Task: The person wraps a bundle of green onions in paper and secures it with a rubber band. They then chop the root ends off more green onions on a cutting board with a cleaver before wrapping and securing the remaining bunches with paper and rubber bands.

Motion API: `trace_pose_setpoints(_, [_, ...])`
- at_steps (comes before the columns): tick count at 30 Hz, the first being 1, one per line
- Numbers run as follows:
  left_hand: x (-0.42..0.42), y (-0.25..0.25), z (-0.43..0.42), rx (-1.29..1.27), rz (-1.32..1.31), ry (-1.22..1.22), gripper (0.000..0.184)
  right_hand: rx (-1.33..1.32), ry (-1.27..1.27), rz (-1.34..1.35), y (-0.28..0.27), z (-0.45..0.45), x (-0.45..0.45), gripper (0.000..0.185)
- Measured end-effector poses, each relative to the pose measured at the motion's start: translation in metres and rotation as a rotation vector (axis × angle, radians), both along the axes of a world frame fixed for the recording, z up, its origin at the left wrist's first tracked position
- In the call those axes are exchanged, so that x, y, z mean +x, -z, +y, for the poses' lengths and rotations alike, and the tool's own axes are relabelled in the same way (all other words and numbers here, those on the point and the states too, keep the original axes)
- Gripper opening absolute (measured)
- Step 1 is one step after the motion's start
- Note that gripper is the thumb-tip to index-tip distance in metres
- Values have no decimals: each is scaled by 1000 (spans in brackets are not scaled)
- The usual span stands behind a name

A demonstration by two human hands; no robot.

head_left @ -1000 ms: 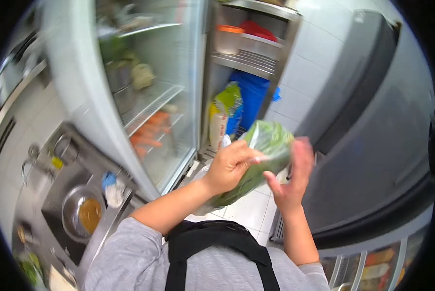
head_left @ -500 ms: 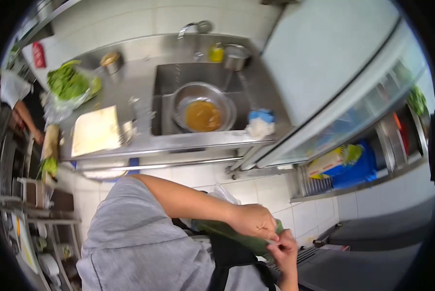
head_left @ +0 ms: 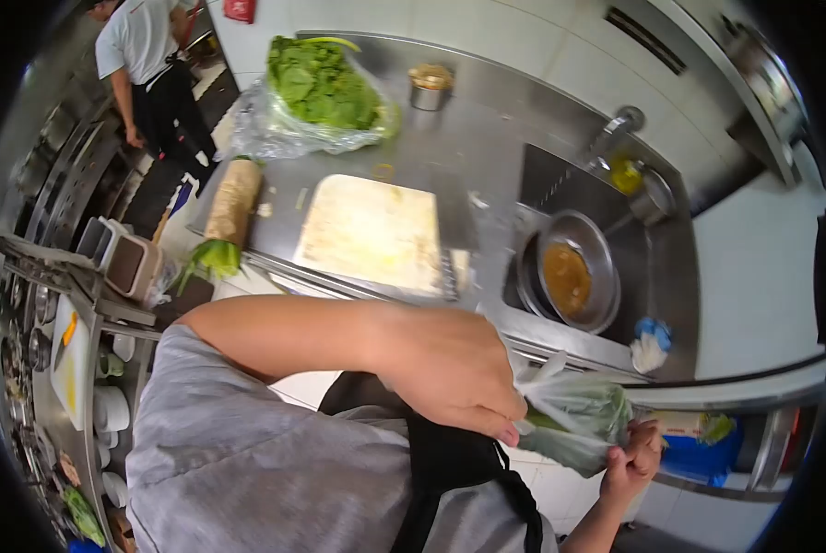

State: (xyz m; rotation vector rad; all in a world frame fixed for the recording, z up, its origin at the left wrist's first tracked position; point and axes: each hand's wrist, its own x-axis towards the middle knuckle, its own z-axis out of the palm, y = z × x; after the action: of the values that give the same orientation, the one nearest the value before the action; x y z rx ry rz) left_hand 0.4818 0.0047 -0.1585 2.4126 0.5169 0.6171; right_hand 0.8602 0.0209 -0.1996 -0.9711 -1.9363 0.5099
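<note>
A clear plastic bag with dark green leaves in it (head_left: pixel 579 419) is held between my two hands, low in front of the counter. My left hand (head_left: pixel 454 369) reaches across from the left, its fingers closed on the gathered plastic at the bag's near end. At the bag's other end is my right hand (head_left: pixel 634 456), fingers curled tight against the plastic. Above my left forearm, a pale cutting board (head_left: pixel 369 230) lies on the steel counter, with a knife (head_left: pixel 449 275) along its right edge.
A sink (head_left: pixel 547 175) holds a metal bowl (head_left: pixel 600 267) with brown liquid. Bagged lettuce (head_left: pixel 325 88), a small metal tin (head_left: pixel 429 92) and a bundle with green tops (head_left: pixel 229 207) are on the counter. A person (head_left: pixel 141 55) stands back left; shelves (head_left: pixel 109 318) stand at left.
My view has swung left, bringing the cutting board to the middle. The bag has come up into plain sight, and my hands, close together before, are now farther apart along it.
</note>
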Motion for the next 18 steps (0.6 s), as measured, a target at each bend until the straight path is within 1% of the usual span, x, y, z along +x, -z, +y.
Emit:
trace_pose_setpoints(1, [-34, -6, -4, 71, -5, -84, 37, 43, -26, -9, -2, 14, -28, 49])
trace_pose_setpoints(2, [-66, -10, -9, 144, -10, -162, 36, 83, -31, -3, 8, 29, -46, 50])
trace_pose_setpoints(3, [-96, -15, -15, 134, -6, -173, 36, 110, -39, -48, 8, 43, -69, 48])
trace_pose_setpoints(4, [-125, -20, -21, 222, 103, -282, 37, 211, -62, -128, 9, 58, -94, 44])
trace_pose_setpoints(5, [-152, -23, -25, 311, 209, -380, 37, 261, -44, -146, 15, 72, -115, 42])
trace_pose_setpoints(6, [-182, -20, -25, 337, 253, -425, 41, 311, -21, -167, 23, 87, -133, 39])
trace_pose_setpoints(7, [-208, -11, -25, 363, 297, -467, 46, 332, -90, -208, 25, 102, -152, 36])
trace_pose_setpoints(8, [-223, 0, -28, 349, 375, -475, 45, 369, -113, -223, 38, 117, -171, 38])
trace_pose_setpoints(9, [-235, 13, -31, 333, 450, -482, 45, 370, -120, -288, 56, 127, -188, 38])
trace_pose_setpoints(10, [-250, 30, -33, 326, 441, -467, 45, 365, -130, -356, 77, 136, -202, 39])
trace_pose_setpoints(11, [-266, 50, -35, 284, 504, -523, 39, 386, -174, -402, 96, 144, -218, 37])
trace_pose_setpoints(12, [-276, 70, -35, 244, 568, -582, 34, 325, -178, -465, 111, 146, -236, 35])
trace_pose_setpoints(13, [-276, 94, -35, 235, 562, -579, 34, 317, -154, -532, 129, 149, -246, 32])
trace_pose_setpoints(14, [-270, 120, -40, 261, 535, -633, 32, 217, -115, -580, 137, 147, -255, 30])
trace_pose_setpoints(15, [-260, 129, -44, 284, 509, -690, 29, 116, -79, -627, 139, 142, -267, 28])
trace_pose_setpoints(16, [-253, 135, -47, 168, 587, -719, 17, 107, -91, -634, 140, 134, -281, 28])
trace_pose_setpoints(17, [-246, 140, -48, 152, 587, -722, 17, 198, -62, -543, 130, 120, -304, 30])
trace_pose_setpoints(18, [-239, 147, -48, 270, 513, -768, 20, 289, -31, -450, 124, 106, -324, 33])
